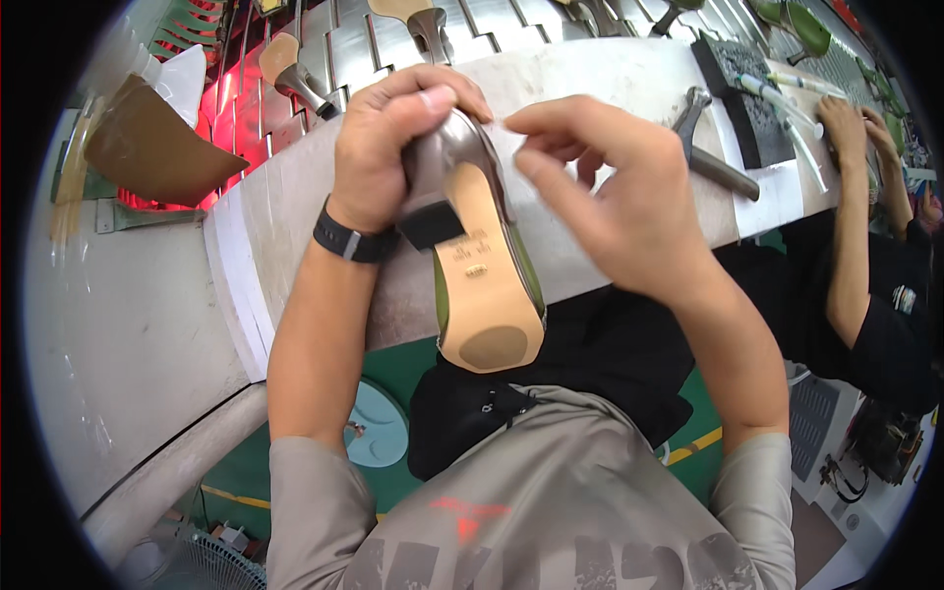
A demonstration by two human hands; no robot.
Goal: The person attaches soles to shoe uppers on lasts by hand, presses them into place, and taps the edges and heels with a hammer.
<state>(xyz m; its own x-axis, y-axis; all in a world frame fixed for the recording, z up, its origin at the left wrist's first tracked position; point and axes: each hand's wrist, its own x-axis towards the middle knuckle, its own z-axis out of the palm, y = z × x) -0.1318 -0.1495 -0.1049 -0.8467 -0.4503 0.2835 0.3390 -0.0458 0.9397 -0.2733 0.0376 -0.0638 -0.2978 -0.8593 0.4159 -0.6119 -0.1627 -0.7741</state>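
Observation:
A shoe (pixel 489 295) is tipped sole up over the table's near edge, its toe pointing toward me. It has a tan sole, a dark block heel (pixel 433 226) and green sides, with shiny brown-grey material around the heel end. My left hand (pixel 372 147) grips that heel end, its fingers wrapped around the back. My right hand (pixel 629 187) hovers just right of the shoe, slightly blurred. Its thumb and index finger are apart, the other fingers are curled, and nothing shows between them.
A hammer-like tool (pixel 723 172) lies right of my right hand, beside a dark block (pixel 752 108) with syringe-like tubes (pixel 772 93). Other shoes (pixel 295 74) sit on a metal-slatted conveyor (pixel 482 25) beyond the table (pixel 305 187). A co-worker's hands (pixel 846 133) rest at far right. A curved brown sheet (pixel 162 147) stands left.

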